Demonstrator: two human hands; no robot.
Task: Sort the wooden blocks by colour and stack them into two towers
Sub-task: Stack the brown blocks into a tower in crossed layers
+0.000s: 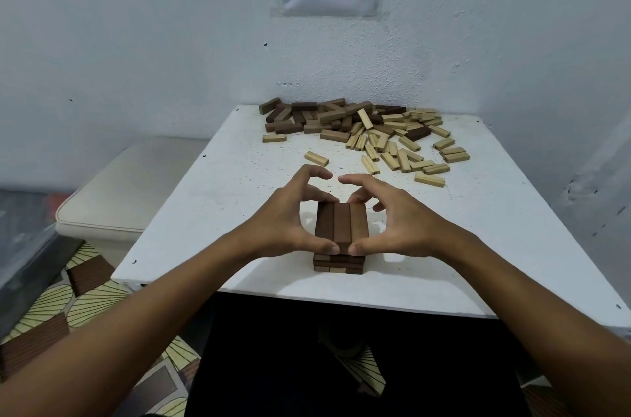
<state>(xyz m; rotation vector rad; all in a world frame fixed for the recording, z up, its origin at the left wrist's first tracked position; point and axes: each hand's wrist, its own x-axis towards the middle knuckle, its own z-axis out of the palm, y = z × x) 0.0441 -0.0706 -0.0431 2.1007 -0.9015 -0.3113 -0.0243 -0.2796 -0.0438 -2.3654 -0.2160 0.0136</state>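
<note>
A short tower of dark brown blocks (341, 225) stands near the front of the white table (218, 198); its top layer is three blocks side by side. My left hand (290, 222) cups its left side, thumb at the front end and fingers at the back. My right hand (392, 218) mirrors it on the right, thumb at the front, fingers at the back. Both pinch the top layer between thumb and fingers. At the table's back lies a loose heap, dark blocks (307, 118) mostly left and light blocks (406, 143) mostly right.
A single light block (316, 158) lies just beyond my fingertips. The wall corner closes the table behind and right. A cushioned stool (116, 198) stands left of the table. Patterned floor shows at the lower left.
</note>
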